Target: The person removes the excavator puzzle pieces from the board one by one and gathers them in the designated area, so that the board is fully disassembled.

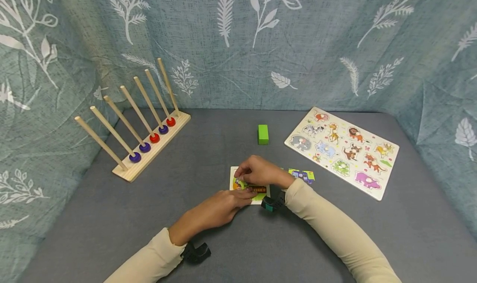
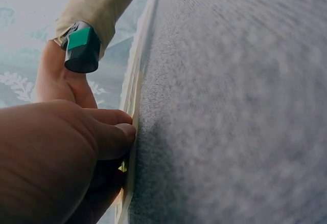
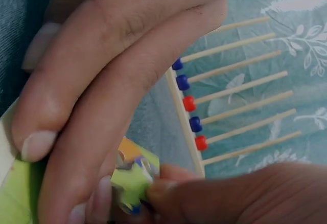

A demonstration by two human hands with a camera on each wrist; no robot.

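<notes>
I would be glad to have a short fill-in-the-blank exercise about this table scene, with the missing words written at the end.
1. The colour of the block is ____.
2. The peg rack carries ____ red beads.
3. The puzzle piece is pinched by the person's ____ hand.
4. The larger board is covered with pictures of ____.

Missing words: green; two; right; animals.

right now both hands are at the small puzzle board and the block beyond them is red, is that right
The block is green, not red, as the head view shows. The left hand and right hand are indeed at the small puzzle board.
</notes>
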